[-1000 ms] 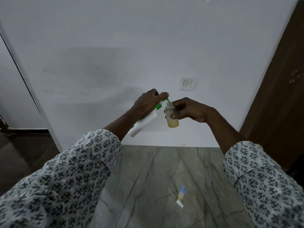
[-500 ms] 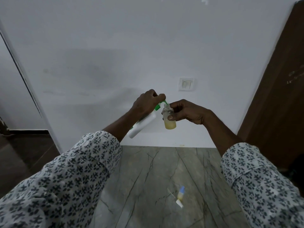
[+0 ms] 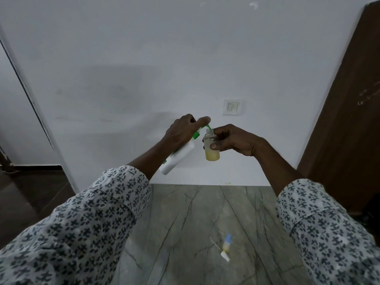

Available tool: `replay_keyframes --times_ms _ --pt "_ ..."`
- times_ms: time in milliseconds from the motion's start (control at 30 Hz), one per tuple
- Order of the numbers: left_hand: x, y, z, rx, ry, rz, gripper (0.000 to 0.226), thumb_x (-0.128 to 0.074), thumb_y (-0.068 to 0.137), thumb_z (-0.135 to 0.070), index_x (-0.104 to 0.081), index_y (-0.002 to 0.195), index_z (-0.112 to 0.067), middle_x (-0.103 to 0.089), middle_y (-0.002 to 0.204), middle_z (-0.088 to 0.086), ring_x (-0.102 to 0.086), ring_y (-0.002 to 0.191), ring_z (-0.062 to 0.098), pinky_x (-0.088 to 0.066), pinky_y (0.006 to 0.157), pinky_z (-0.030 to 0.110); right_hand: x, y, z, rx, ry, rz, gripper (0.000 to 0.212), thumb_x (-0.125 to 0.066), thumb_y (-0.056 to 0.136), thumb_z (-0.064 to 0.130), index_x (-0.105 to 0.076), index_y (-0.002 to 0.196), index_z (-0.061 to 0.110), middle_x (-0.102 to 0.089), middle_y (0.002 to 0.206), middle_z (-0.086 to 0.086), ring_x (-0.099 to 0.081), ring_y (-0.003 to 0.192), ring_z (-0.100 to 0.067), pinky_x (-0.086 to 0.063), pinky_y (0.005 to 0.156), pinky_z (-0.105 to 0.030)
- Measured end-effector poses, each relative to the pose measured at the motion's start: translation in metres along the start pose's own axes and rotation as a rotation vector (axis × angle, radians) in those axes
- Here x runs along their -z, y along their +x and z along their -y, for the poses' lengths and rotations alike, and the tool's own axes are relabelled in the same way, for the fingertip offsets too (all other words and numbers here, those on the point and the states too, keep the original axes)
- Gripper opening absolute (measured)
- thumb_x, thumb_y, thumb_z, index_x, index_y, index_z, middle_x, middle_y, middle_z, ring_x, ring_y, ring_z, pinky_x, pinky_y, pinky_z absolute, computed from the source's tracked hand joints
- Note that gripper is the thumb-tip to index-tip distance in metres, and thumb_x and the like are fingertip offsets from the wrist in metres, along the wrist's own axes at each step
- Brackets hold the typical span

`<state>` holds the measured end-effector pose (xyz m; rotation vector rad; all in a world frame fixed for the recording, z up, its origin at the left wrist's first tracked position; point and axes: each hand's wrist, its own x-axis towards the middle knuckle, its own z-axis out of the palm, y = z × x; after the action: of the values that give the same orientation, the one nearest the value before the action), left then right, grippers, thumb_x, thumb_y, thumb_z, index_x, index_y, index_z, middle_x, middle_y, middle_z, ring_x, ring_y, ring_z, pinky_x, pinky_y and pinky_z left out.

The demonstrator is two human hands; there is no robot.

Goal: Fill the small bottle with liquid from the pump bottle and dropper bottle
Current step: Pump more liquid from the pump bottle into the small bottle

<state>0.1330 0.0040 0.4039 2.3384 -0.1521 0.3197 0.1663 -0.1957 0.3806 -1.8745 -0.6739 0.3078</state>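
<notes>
My left hand (image 3: 183,130) grips a white pump bottle (image 3: 176,158) with a green pump head, tilted so its base points down-left. Its forefinger lies on the pump top, and the green nozzle (image 3: 207,126) sits over the mouth of the small bottle. My right hand (image 3: 232,140) holds that small clear bottle (image 3: 211,147) upright; its lower third holds pale yellow liquid and its neck is uncapped. Both are held in the air in front of the white wall. A small dropper bottle (image 3: 226,244) with a blue tip and yellowish liquid lies on the grey stone surface below.
The grey veined stone surface (image 3: 185,223) runs to the white wall, which carries a light switch (image 3: 232,106). A white cap-like piece (image 3: 225,256) lies by the dropper bottle. A brown wooden panel (image 3: 345,120) stands at the right; a dark floor lies at the left.
Both hands with their bottles have drifted slightly left and down in the picture. The nozzle stays over the small bottle's mouth. The liquid level looks about the same.
</notes>
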Motion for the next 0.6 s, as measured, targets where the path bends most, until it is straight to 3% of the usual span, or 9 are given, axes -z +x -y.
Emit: replay_keyframes --times_ms 167,333,467,600 --pt "0.0001 -0.0012 -0.0051 0.008 0.0 0.002 0.066 -0.042 0.075 -0.068 -0.057 0.103 -0.011 -0.063 0.092 0.004 -0.061 0.089 0.026 -0.05 0.086 0.045 0.0015 -0.0018 0.0006 -0.005 0.003 -0.004 0.043 -0.078 0.07 0.018 -0.07 0.11 0.007 -0.066 0.118 -0.023 -0.056 0.117 -0.044 -0.039 0.104 -0.063" --pt "-0.0004 -0.0039 -0.0086 -0.006 -0.049 -0.012 0.044 -0.048 0.07 -0.055 -0.053 0.084 -0.014 -0.055 0.078 0.001 -0.049 0.074 0.022 -0.041 0.071 0.036 -0.0034 -0.0031 -0.0004 -0.002 0.003 0.021 0.035 -0.08 0.067 0.021 -0.075 0.101 0.016 -0.065 0.119 -0.022 -0.055 0.119 -0.044 -0.038 0.104 -0.064" --pt "0.001 -0.0022 -0.0075 -0.003 -0.038 -0.001 0.055 -0.046 0.072 -0.062 -0.057 0.097 -0.014 -0.059 0.086 -0.003 -0.056 0.084 0.021 -0.047 0.082 0.041 -0.0035 -0.0057 0.003 0.0 0.022 0.019 0.034 -0.08 0.068 0.02 -0.074 0.102 0.018 -0.067 0.118 -0.02 -0.056 0.118 -0.042 -0.039 0.105 -0.061" --pt "0.0009 -0.0003 -0.0061 -0.01 -0.001 0.027 0.056 -0.047 0.089 -0.063 -0.055 0.112 -0.012 -0.06 0.1 0.004 -0.058 0.089 0.022 -0.048 0.087 0.042 0.0001 -0.0067 0.0056 -0.004 0.042 0.017 0.036 -0.076 0.073 0.016 -0.072 0.109 0.013 -0.066 0.119 -0.02 -0.057 0.118 -0.04 -0.04 0.105 -0.061"
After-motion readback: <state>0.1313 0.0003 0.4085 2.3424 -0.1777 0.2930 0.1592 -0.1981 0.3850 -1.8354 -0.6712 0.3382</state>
